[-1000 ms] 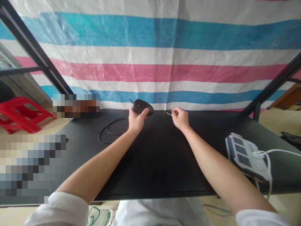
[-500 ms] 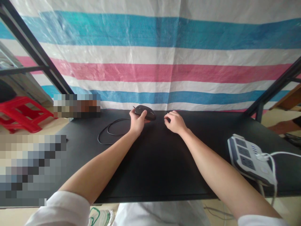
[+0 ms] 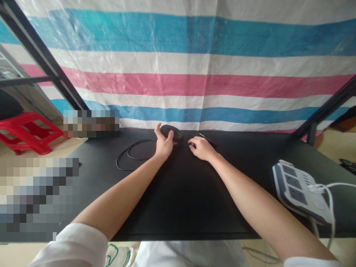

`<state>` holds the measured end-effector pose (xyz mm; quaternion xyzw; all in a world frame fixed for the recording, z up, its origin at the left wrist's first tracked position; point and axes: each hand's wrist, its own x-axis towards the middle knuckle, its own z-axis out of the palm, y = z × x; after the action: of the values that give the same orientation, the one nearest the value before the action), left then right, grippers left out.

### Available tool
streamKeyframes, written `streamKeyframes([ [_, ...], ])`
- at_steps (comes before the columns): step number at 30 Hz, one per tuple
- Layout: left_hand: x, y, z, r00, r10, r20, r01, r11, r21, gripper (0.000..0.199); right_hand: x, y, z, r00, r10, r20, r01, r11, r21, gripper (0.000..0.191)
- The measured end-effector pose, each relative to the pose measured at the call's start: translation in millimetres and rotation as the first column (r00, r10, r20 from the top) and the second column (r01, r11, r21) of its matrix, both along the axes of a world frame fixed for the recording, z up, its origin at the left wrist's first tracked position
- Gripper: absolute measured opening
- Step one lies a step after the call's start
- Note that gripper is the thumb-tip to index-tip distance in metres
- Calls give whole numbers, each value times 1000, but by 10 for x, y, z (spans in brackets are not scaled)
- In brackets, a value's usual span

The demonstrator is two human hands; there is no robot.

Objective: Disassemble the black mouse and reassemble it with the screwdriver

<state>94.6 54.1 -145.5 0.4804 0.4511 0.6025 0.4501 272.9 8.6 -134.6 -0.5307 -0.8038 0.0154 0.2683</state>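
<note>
A black computer mouse (image 3: 175,134) is gripped in my left hand (image 3: 164,144), thumb across its upper side, index finger raised off it. The mouse is held tilted above the far part of the black desk. Its thin black cable (image 3: 122,151) loops on the desk to the left. My right hand (image 3: 203,148) is just right of the mouse, apart from it, resting low near the desktop. Its fingers are curled in toward the thumb; whatever is between them is hidden. Right behind its knuckles lies a slim dark tool with a thin silvery end (image 3: 210,141), its kind unclear.
A white and grey power strip (image 3: 299,187) with white cords plugged in sits at the desk's right. Black metal frame bars (image 3: 328,107) rise on both sides. A striped plastic sheet (image 3: 178,85) hangs behind the desk (image 3: 183,207). A red stool (image 3: 30,129) stands left.
My right hand has shifted left and slightly down, closer to the mouse, and the slim dark tool behind it now shows. My left index finger has lifted. The view has turned slightly.
</note>
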Motion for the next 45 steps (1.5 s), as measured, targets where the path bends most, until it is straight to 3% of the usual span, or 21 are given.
streamKeyframes([
  [4,8,19,-2,998,-22,-57,23,999,24,53,-5,25,-9,1000,-18,18,18,1000,-7,22],
  [7,15,15,15,994,-35,-105,36,999,8,46,3,39,-15,1000,-23,11,24,1000,-14,21],
  [18,10,-5,51,985,-75,-158,73,997,-23,62,17,81,7,1000,-10,5,10,1000,-29,18],
  [28,18,5,35,979,-96,-178,95,995,-15,63,-5,79,25,998,-53,21,54,998,-42,18],
  [37,22,-13,49,980,-106,-166,105,994,-18,62,-74,39,53,980,-124,156,139,987,-86,20],
  [45,-10,11,-17,971,-178,-162,187,981,43,89,-49,67,-7,986,-159,56,163,983,-86,19],
])
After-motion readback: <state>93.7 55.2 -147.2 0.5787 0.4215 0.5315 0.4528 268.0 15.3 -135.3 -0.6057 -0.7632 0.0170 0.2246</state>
